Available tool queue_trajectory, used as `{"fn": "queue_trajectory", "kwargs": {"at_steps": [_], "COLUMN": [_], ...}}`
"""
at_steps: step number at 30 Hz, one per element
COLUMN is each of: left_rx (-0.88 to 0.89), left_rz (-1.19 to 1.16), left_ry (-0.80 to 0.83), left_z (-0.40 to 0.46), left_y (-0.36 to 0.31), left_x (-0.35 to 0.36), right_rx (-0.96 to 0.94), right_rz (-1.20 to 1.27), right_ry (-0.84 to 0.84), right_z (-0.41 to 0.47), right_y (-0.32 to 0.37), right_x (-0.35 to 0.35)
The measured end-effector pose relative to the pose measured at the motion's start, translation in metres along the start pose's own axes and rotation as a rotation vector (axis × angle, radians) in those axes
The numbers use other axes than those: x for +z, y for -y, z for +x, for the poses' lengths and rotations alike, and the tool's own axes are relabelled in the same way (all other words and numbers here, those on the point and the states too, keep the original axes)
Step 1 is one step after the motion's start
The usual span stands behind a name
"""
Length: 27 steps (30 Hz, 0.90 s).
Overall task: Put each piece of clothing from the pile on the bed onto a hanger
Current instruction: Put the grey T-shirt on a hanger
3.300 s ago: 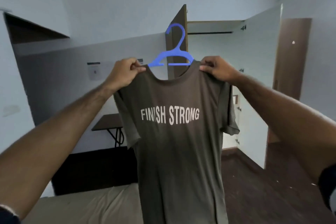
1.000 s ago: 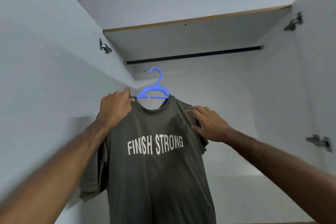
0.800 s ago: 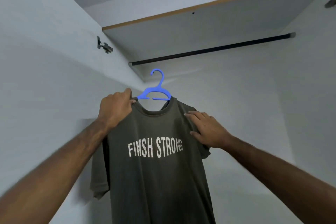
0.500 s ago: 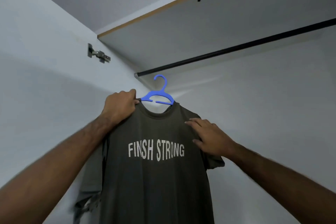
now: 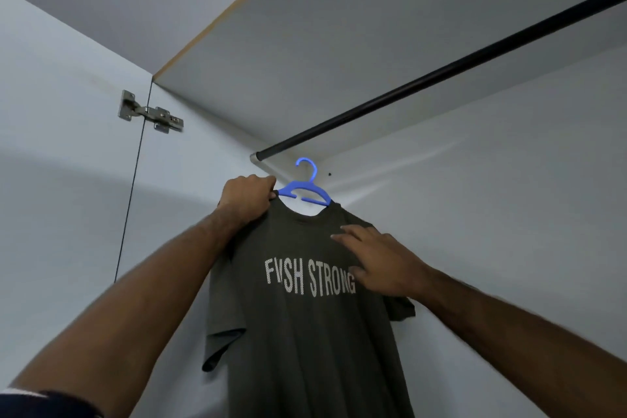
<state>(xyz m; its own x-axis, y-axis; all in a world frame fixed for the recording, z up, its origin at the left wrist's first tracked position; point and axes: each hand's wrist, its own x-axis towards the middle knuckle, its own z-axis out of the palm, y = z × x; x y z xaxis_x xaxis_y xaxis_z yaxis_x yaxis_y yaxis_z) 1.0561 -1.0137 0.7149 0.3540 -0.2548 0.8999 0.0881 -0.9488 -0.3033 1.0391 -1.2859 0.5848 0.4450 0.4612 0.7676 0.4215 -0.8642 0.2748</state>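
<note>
A dark olive T-shirt (image 5: 305,332) with white "FINISH STRONG" lettering hangs on a blue plastic hanger (image 5: 303,192). My left hand (image 5: 246,197) grips the hanger's left end together with the shirt's shoulder. My right hand (image 5: 376,258) lies flat with straight fingers on the shirt's right shoulder and chest. The hanger's hook points up, just below the left end of the black wardrobe rail (image 5: 441,71), apart from it.
I am inside a white wardrobe. Its top shelf (image 5: 339,27) runs close above the rail. The open left door (image 5: 61,180) carries a metal hinge (image 5: 149,112). The back wall (image 5: 509,197) is right behind the shirt.
I went from the room into the wardrobe with the shirt. Over the last second the view tilted up toward the rail, the hanger came closer under it, and my right hand stayed flat on the shirt.
</note>
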Motion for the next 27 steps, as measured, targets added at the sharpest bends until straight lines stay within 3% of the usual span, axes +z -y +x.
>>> {"fn": "queue_trajectory", "kwargs": {"at_steps": [15,20,27], "left_rx": [-0.073,0.021,0.004], "left_rz": [0.094,0.224,0.253], "left_ry": [-0.151,-0.254,-0.183], "left_z": [0.073,0.051,0.032], "left_y": [0.061,0.072,0.065], "left_x": [0.03,0.025,0.014], "right_rx": [-0.023,0.047,0.087], "right_rz": [0.035,0.129,0.219], "right_ry": [-0.077,-0.089,-0.036], "right_z": [0.087,0.106,0.126], "right_y": [-0.014,-0.009,0.02], "right_x": [0.053,0.073,0.112]}}
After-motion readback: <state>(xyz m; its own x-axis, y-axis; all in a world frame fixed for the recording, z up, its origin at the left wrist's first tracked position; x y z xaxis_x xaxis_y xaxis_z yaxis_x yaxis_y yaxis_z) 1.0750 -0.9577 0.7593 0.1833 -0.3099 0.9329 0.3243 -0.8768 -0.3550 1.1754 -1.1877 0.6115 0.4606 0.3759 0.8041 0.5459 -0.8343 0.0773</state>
